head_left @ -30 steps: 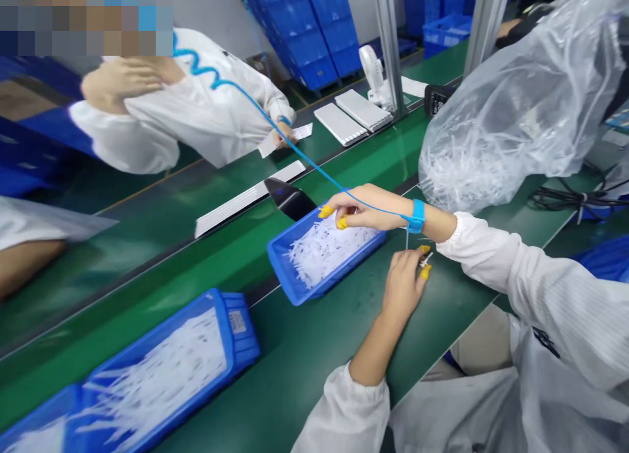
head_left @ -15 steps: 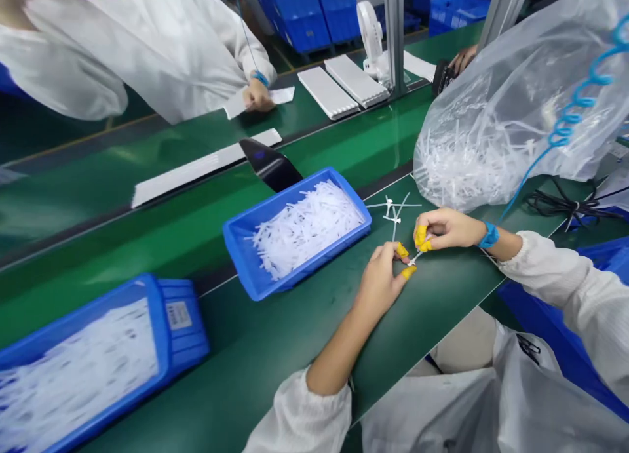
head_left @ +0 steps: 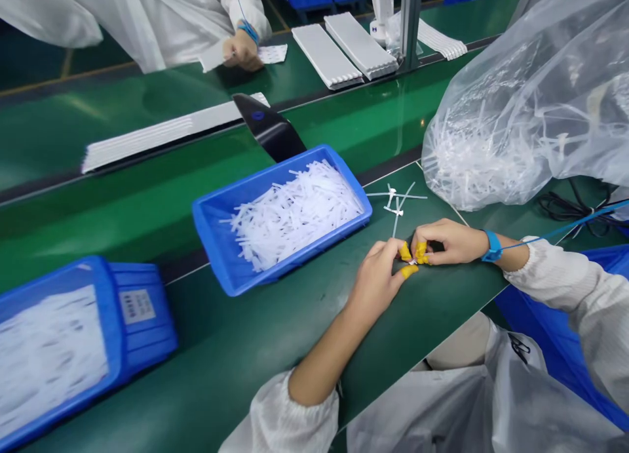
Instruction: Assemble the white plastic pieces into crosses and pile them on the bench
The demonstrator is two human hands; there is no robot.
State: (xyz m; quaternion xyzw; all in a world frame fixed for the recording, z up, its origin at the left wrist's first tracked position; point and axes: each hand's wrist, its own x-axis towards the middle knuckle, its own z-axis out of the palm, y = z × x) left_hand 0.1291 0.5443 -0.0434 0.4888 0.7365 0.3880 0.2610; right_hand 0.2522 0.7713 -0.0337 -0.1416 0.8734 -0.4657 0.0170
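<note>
My left hand and my right hand meet low over the green table, their yellow-wrapped fingertips almost touching. Between them they pinch a small white cable tie; only a bit of it shows, and the rest is hidden by the fingers. Just beyond my hands lie a few loose white cable ties with block-like heads, crossing one another. To the left of these stands a blue bin holding many short white strips. A blue wrist strap with a cord circles my right wrist.
A clear plastic bag of white ties stands at right, with a black coiled cable beside it. Another blue bin sits at lower left. A black bracket juts over the green conveyor. Across it, a co-worker's hand holds a white strip.
My right fingers have closed in on my left ones, and the tie length that showed between them is now covered. The whole view has shifted somewhat; the loose ties lie as before.
</note>
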